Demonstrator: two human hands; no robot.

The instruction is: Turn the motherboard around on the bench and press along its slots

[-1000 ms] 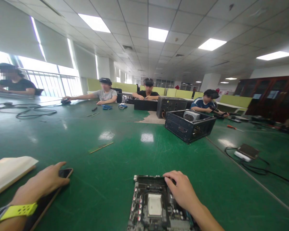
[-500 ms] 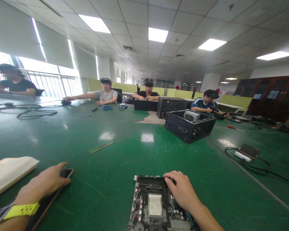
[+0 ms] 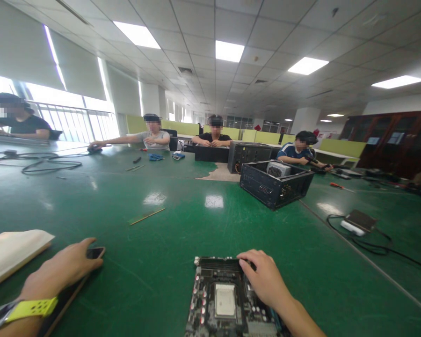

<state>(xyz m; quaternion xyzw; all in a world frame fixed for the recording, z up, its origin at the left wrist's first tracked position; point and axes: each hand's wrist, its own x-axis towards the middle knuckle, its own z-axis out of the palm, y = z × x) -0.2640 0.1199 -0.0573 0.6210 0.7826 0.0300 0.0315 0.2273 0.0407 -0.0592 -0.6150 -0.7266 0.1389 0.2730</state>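
Observation:
A motherboard with a square silver processor lies on the green table at the bottom middle. My right hand rests on its upper right edge, the fingertips gripping the black slots there. At the lower left my left hand, with a yellow-banded watch at the wrist, lies over a dark phone-like slab. Its thumb and forefinger are spread apart at the slab's top end. Part of the slab is hidden beneath the hand and wrist.
A pale paper-covered block lies left. Ahead stand an open black computer case and another case. A thin stick lies mid-table. At right are a black adapter with cables and a screwdriver. Several people sit around the table.
Both my hands and the motherboard have stayed in place. Across the table, the person in grey has raised one hand from the tabletop toward the chest.

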